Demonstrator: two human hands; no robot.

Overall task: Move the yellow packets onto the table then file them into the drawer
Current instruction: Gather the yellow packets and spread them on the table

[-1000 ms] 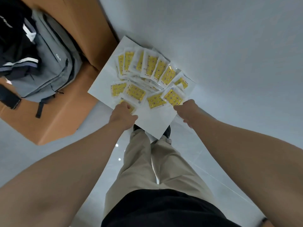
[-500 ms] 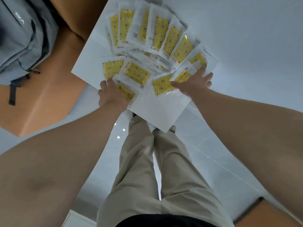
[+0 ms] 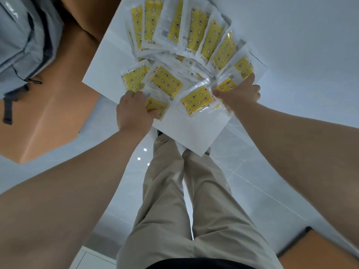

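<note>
Above the pale grey tiled floor (image 3: 242, 171), head view: a white flat board (image 3: 190, 133) is held between both hands, its near corner over the wearer's beige trousers (image 3: 171, 191).

I log the yellow packets (image 3: 165, 81), star-and-moon printed and sealed in clear plastic sleeves, all lying on this board. One fanned row overlaps along the far side. A looser row of four or five lies nearer the hands. More sleeves are layered between the two rows. Exact count not readable, since overlap hides several.

Left hand (image 3: 134, 111): back up, across the board's near-left edge, fingers curled, thumb on top pressing one packet down against the board. Fingertips hidden; I cannot tell how far they wrap.

Right hand (image 3: 239, 94): grips the board's right edge. Thumb lies across one packet, forefinger stretches along the top of another at the fan's right end, remaining fingers bunched at the edge.

Surroundings: left of the board, an orange-brown flat surface (image 3: 58, 113) with a grey fabric backpack (image 3: 23, 35) resting on it, one dark strap trailing toward the near side. Lower right corner, a second orange-brown patch (image 3: 320, 249), only its edge in view. Bottom edge of the view, a black shirt hem (image 3: 194, 265). A pale blank surface (image 3: 301, 35) fills the upper right beyond the board; wall or tabletop, I cannot say.
</note>
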